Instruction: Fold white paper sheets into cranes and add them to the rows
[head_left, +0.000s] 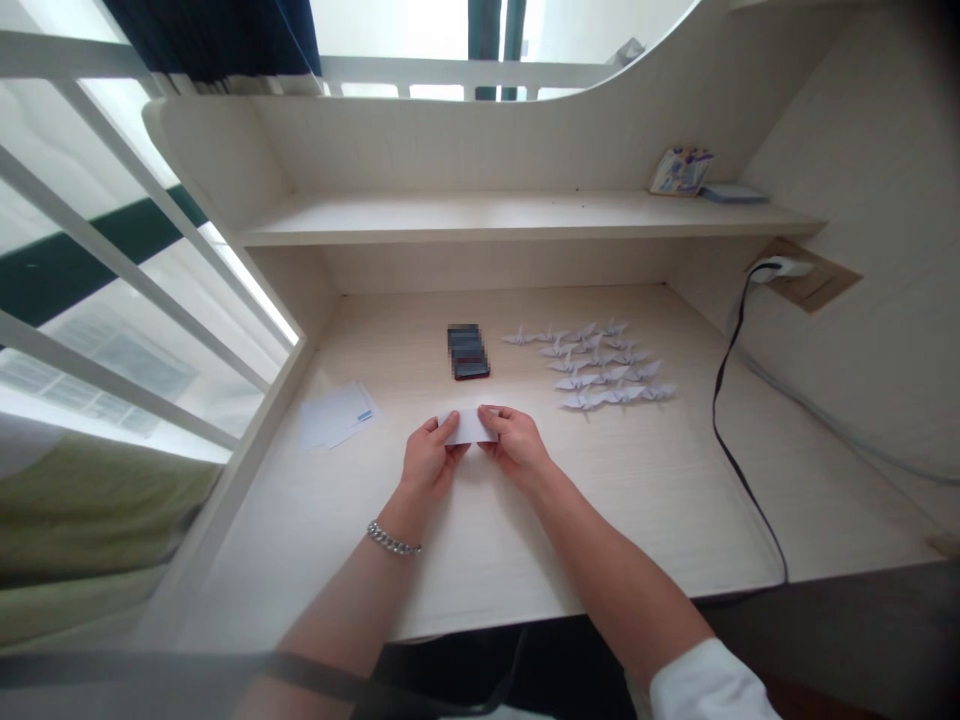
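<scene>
Between my two hands is a small folded piece of white paper [469,428], held just above the desk. My left hand [433,455] pinches its left end, thumb on top and fingers underneath. At the right end, my right hand [519,442] grips it the same way. Several white paper cranes [604,378] stand in rows beyond my right hand. To the left lies a small pile of white paper sheets [334,415], one with a blue mark. A dark phone [469,352], its screen blurred, rests behind the folded paper.
A shelf [450,215] runs above the back of the pale desk [300,560], with a small colourful box [681,171] on it. From a wall socket [810,275] a black cable [720,420] hangs across the desk's right side. White rails [150,240] border the left.
</scene>
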